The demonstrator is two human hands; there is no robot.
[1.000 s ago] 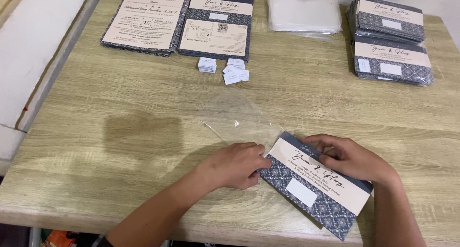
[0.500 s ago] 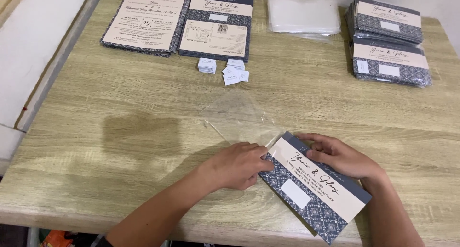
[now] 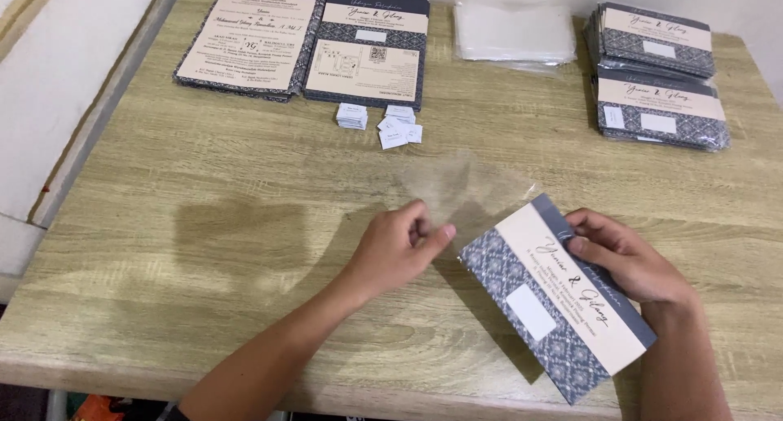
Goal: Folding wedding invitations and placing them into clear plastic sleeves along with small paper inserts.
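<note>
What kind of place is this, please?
Probably a home or small workshop table for packing invitation cards: stacks of patterned cards, a pile of clear sleeves, small white labels.

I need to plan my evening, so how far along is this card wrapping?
Done: two stacks of wrapped cards at the table's far right. In hand: the right hand holds a patterned card, while the left hand pinches the mouth of its clear sleeve. Left: a pile of empty sleeves and open cards at the back.
</note>
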